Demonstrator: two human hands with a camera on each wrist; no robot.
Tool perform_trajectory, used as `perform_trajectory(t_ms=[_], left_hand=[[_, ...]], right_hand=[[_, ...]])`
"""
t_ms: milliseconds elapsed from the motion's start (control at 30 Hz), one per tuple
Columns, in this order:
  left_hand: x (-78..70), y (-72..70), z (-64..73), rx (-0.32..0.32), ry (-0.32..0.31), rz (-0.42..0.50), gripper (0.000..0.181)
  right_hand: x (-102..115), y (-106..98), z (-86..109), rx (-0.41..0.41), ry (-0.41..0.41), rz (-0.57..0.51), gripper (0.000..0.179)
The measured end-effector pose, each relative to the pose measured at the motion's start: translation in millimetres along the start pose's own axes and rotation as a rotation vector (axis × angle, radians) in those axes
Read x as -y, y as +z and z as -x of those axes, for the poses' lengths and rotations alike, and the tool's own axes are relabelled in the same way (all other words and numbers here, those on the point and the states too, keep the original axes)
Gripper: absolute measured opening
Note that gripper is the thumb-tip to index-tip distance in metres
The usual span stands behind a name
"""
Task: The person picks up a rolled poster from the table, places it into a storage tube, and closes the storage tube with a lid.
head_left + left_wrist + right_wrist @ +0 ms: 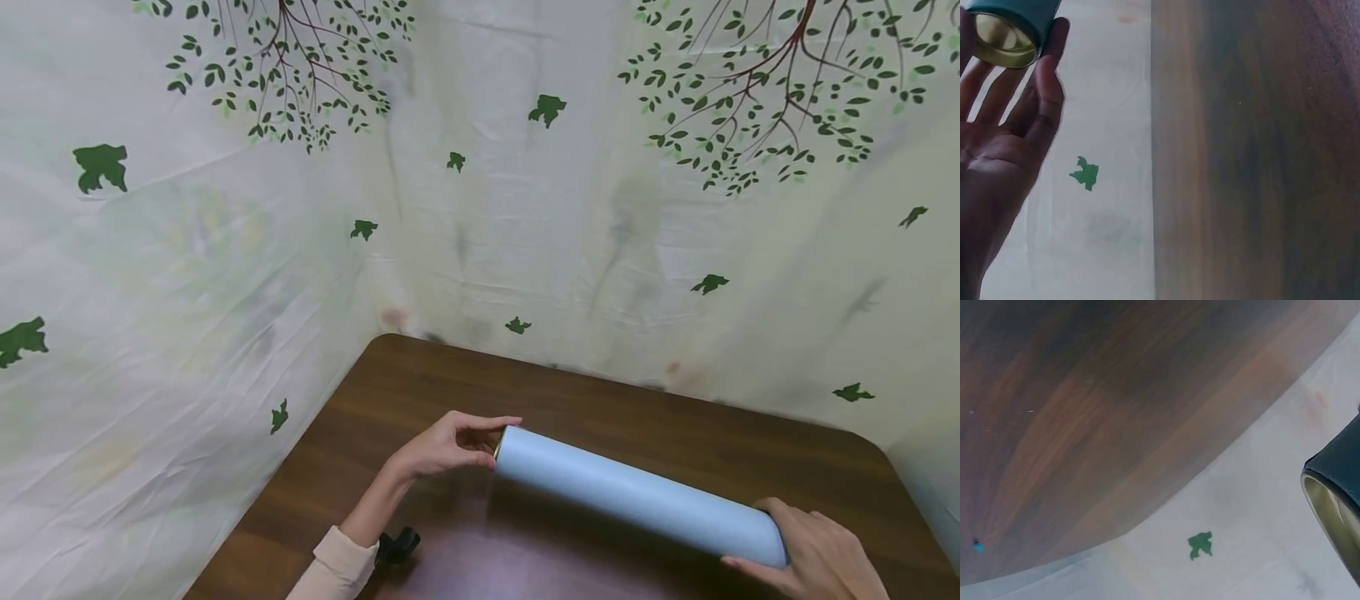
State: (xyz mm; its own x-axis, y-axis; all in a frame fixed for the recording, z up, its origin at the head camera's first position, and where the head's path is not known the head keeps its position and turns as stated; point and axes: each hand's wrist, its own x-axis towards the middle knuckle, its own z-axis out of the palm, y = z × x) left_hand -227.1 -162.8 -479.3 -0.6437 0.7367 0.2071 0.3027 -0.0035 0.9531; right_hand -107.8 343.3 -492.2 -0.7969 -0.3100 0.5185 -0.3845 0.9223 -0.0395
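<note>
A long light blue tube (637, 496) is held slantwise over the table, its left end farther back than its right. My left hand (450, 446) pinches the rim of the left end between thumb and fingers. In the left wrist view, the fingers of this hand (1007, 144) surround a gold metal, recessed end of the tube (1007, 34). My right hand (817, 550) grips the right end, thumb on the near side and fingers over the far side. In the right wrist view, a gold-lined end of the tube (1332, 503) shows at the right edge, with the hand out of sight.
Beneath the tube lies a dark brown wooden table (420, 383) with rounded corners. A pale cloth backdrop (480, 250) printed with branches and green leaf or bird shapes hangs behind and to the left. A black device (397, 546) sits at my left wrist.
</note>
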Motion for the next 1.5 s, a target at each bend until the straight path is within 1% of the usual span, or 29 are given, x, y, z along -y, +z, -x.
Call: perform_trajectory(t_ms=[67, 167, 267, 333, 400, 467, 567, 633, 700, 767, 833, 933, 1067, 1233, 1333, 1433, 1500], left_hand=[[-0.1, 1.6, 3.5, -0.017, 0.003, -0.006, 0.062], [1.4, 4.2, 7.6, -0.043, 0.025, -0.019, 0.061], [3.2, 6.1, 11.1, -0.080, 0.059, -0.051, 0.060], [2.7, 6.8, 13.3, -0.099, 0.062, -0.073, 0.061], [1.0, 7.6, 13.9, -0.090, 0.045, -0.089, 0.063], [-1.5, 8.0, 14.7, -0.066, 0.017, -0.090, 0.064], [-4.8, 8.9, 13.9, -0.030, -0.006, -0.050, 0.066], [-6.2, 9.4, 13.7, -0.026, -0.005, 0.000, 0.067], [-7.3, 9.8, 13.5, -0.030, 0.009, 0.035, 0.067], [-8.1, 10.0, 13.0, -0.033, 0.023, 0.053, 0.065], [-9.6, 10.0, 12.4, -0.032, 0.042, 0.052, 0.063], [-12.9, 9.8, 11.1, -0.039, 0.070, 0.026, 0.062], [-17.5, 9.7, 11.0, -0.060, 0.072, 0.003, 0.060], [-19.8, 10.4, 13.0, -0.086, 0.061, -0.029, 0.060], [-22.0, 9.7, 13.3, -0.082, 0.048, -0.072, 0.062], [-23.8, 9.0, 12.8, -0.060, 0.038, -0.117, 0.062], [-23.5, 8.7, 12.9, -0.050, 0.040, -0.143, 0.062]], right_hand=[[0.6, 0.5, -2.7, -0.004, -0.014, 0.011, 0.083], [0.2, 1.6, -5.7, -0.041, -0.048, 0.014, 0.086], [1.4, 6.5, -4.8, -0.069, -0.063, -0.003, 0.086], [3.5, 10.3, -3.2, -0.075, -0.065, -0.013, 0.085], [5.4, 12.1, -0.2, -0.064, -0.041, -0.021, 0.084], [6.9, 12.5, 3.0, -0.045, -0.014, -0.022, 0.084], [7.9, 9.5, 7.3, 0.008, 0.052, -0.022, 0.082], [8.5, 7.7, 9.6, 0.049, 0.091, -0.022, 0.080], [9.5, 6.5, 11.7, 0.089, 0.128, -0.023, 0.078], [10.2, 6.1, 13.8, 0.119, 0.156, -0.024, 0.076], [10.6, 6.0, 14.9, 0.133, 0.167, -0.028, 0.075], [10.4, 5.6, 15.1, 0.137, 0.167, -0.035, 0.074], [11.0, 4.4, 14.9, 0.155, 0.168, -0.033, 0.072], [12.9, 5.5, 12.8, 0.106, 0.130, -0.034, 0.074], [14.5, 5.7, 12.9, 0.105, 0.138, -0.022, 0.075], [15.2, 5.8, 14.3, 0.098, 0.143, -0.007, 0.077], [15.2, 6.6, 14.4, 0.077, 0.131, -0.003, 0.079]])
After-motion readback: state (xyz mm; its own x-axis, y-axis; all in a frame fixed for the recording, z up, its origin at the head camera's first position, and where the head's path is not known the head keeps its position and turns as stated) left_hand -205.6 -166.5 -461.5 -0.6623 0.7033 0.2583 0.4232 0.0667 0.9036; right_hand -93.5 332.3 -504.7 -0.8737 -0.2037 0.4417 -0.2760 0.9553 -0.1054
